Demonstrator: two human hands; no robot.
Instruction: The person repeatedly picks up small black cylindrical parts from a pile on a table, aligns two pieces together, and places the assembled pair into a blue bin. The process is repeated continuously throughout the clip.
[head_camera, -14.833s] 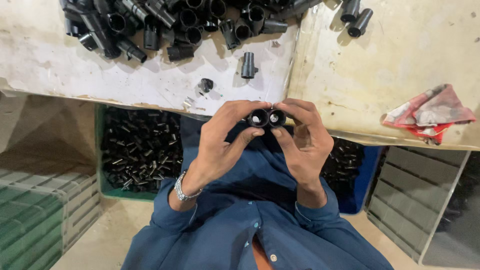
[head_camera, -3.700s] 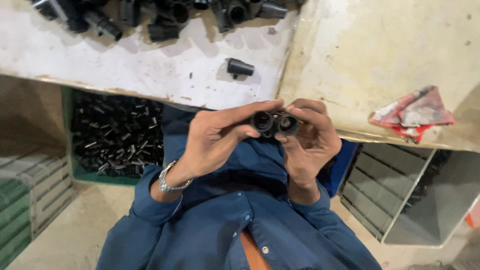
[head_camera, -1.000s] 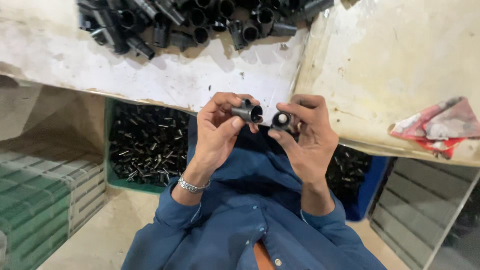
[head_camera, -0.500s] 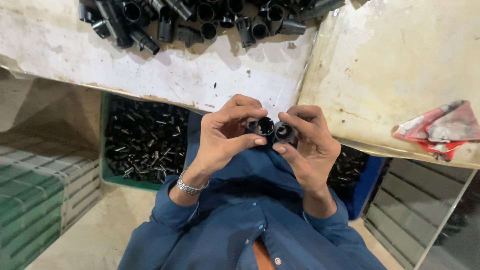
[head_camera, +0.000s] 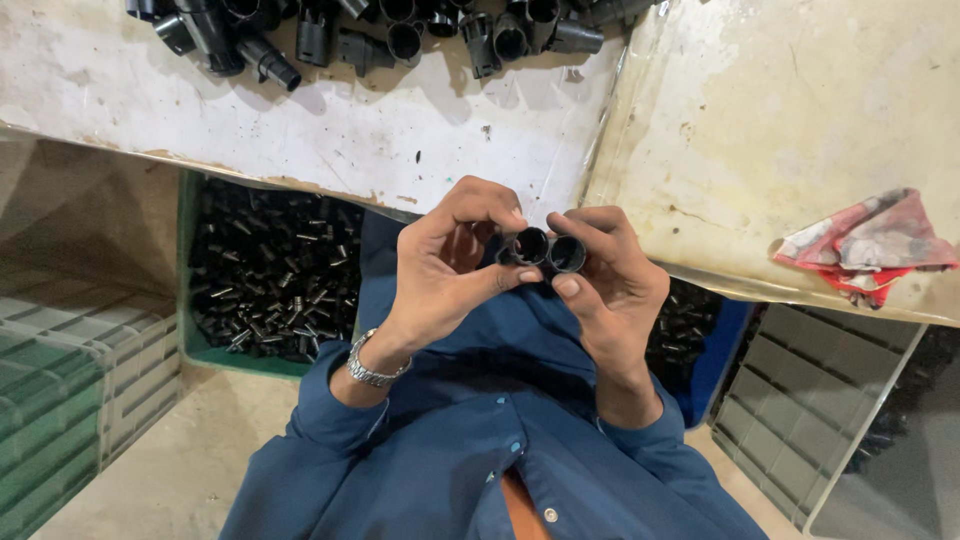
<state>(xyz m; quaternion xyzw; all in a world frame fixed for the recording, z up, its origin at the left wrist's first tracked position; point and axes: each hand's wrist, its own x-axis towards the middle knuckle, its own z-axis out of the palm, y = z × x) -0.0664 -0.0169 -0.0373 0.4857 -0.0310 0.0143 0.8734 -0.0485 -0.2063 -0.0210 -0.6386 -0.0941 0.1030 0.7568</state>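
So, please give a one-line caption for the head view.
Left hand and right hand hold two short black plastic tubes side by side.

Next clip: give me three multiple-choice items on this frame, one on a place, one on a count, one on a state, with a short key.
1. Where does the red rag lie?
A. on the bench, right side
B. in the green crate
C. on the floor

2. How many black tubes do the hands hold?
A. one
B. two
C. four

3. How do the held tubes face?
A. open ends toward the camera
B. closed caps toward the camera
C. hidden in a fist

Key: 1 A, it rests on the bench; 2 B, left hand and right hand pinch two side by side; 3 A, both bores show.
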